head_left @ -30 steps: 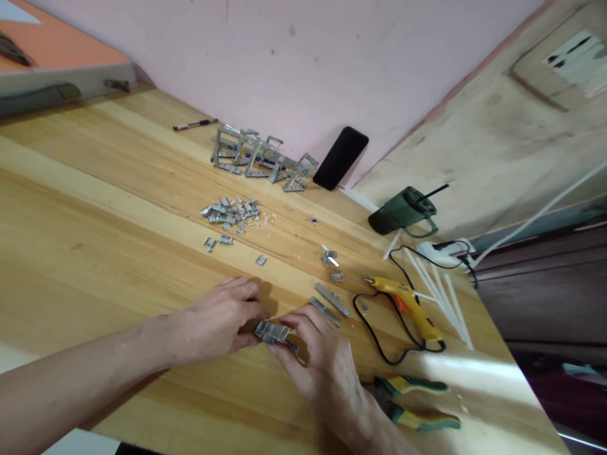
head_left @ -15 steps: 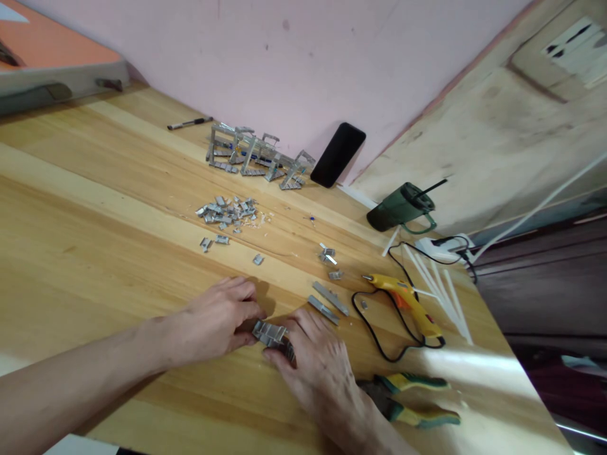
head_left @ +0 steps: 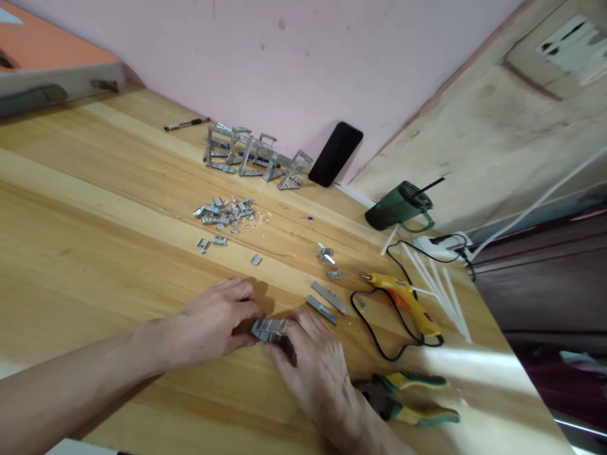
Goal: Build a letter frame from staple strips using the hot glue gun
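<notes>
Over the pale-brown wooden table (head_left: pixel 109 253) we go, the silvery-grey, ribbed, metal-looking strip (head_left: pixel 272 329) lying lengthwise left to right between our hands, our left hand (head_left: pixel 215 327) pinching one end, our right hand (head_left: pixel 313 361) clasping the other in its fingers.

A black phone (head_left: pixel 336 154) is leaning against the pink wall (head_left: pixel 284 69) at the back of the wooden tabletop (head_left: pixel 95 253). To its right a dark green mug (head_left: pixel 392 207) is sitting near the stained beige wall (head_left: pixel 474 129), a black straw (head_left: pixel 429 186) poking out of it. A slim pen (head_left: pixel 186 124) is lying well left of the phone, close to the pink wall's foot. An orange-topped object (head_left: pixel 61 41) is filling the far left corner. Near the mug, a white power strip (head_left: pixel 429 248) is holding black plugs (head_left: pixel 463 254), and a white cable (head_left: pixel 535 201) is running from it up to the right. A wall plate (head_left: pixel 571 47) is showing high on the beige wall.
</notes>
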Demonstrator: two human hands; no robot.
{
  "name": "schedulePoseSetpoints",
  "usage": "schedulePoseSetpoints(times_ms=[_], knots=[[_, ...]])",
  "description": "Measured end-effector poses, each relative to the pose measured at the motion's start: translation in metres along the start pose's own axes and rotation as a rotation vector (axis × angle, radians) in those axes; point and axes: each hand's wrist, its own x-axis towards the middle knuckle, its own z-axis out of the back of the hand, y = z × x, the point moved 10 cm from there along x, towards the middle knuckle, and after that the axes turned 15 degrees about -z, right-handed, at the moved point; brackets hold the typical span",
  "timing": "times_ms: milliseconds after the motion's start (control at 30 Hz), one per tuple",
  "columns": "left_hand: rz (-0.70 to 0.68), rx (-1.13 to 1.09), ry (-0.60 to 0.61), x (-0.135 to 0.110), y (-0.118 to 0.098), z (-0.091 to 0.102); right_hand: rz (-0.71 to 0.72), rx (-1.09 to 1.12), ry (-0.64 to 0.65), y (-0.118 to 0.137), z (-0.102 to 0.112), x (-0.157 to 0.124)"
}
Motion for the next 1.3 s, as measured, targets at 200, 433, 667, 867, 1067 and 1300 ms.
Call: schedulePoseSetpoints(times_ms=[200,433,667,867,1067,1300], knots=[[0.009,-0.013,0.003,-0.001,0.001,-0.001,-0.016,0.066,-0.022,-0.002,0.005,0.000],[0.010,-0.016,-0.018,-0.001,0.002,0.000,-0.011,0.032,-0.015,-0.003,0.004,0.001],[0.032,-0.011,0.014,-0.001,0.003,0.001,-0.027,-0.037,-0.012,-0.004,0.002,0.004],[0.060,0.006,-0.001,-0.005,0.008,0.001,-0.044,-0.069,-0.010,-0.005,-0.001,0.007],[0.046,0.015,-0.017,-0.008,0.010,0.002,-0.080,-0.092,0.043,-0.006,-0.005,0.008],[0.014,0.049,-0.120,-0.016,0.014,0.012,-0.088,-0.143,0.041,-0.003,0.000,0.009]])
